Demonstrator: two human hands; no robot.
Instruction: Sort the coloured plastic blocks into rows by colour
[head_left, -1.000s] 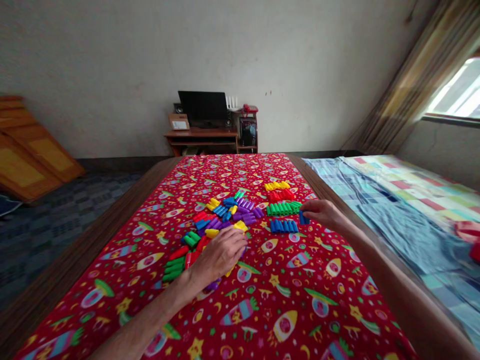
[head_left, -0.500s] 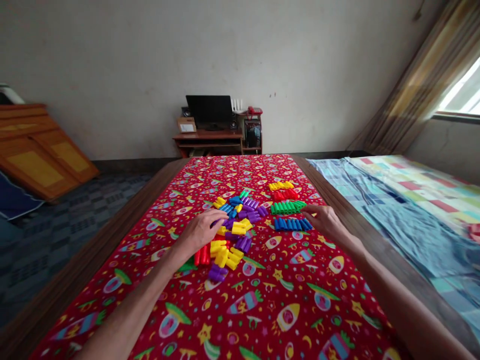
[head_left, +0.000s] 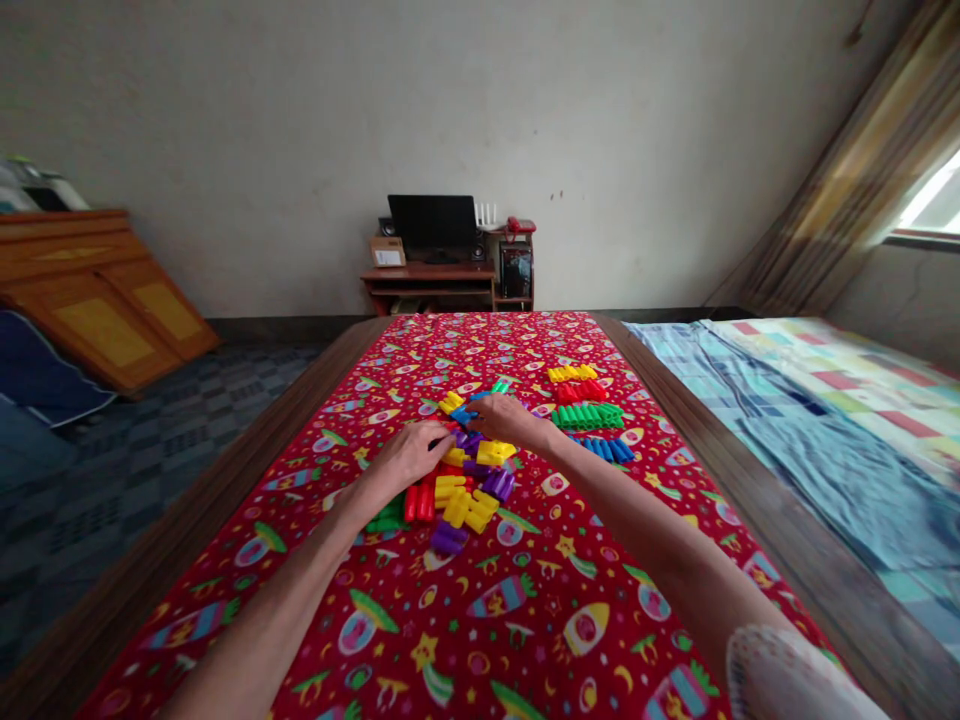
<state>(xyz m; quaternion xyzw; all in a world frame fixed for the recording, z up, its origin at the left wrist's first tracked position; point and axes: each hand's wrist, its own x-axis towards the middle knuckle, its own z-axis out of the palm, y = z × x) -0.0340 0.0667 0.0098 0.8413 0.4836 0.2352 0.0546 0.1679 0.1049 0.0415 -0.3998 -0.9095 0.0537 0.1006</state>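
Observation:
A loose pile of small plastic pieces [head_left: 465, 495] in yellow, red, purple, green and blue lies mid-table on the red rocket-print cloth [head_left: 525, 620]. My left hand [head_left: 409, 455] rests on the pile's near left side, fingers curled down among red and purple pieces. My right hand [head_left: 508, 420] reaches across the pile's far side, its fingertips pinched at a blue piece [head_left: 465, 413]. To the right lie sorted rows, farthest to nearest: yellow [head_left: 571, 373], red [head_left: 581, 392], green [head_left: 589, 415] and blue [head_left: 607, 449].
The wooden table edge [head_left: 787, 540] borders a bed with a blue sheet [head_left: 817, 450] at right. A desk with a monitor [head_left: 442, 250] stands at the far wall. A wooden cabinet [head_left: 97, 300] leans at left above dark patterned floor.
My right hand left the blue row and crossed leftward to the pile's far side. My left hand moved forward from the pile's near edge, uncovering yellow pieces. The camera drifted left.

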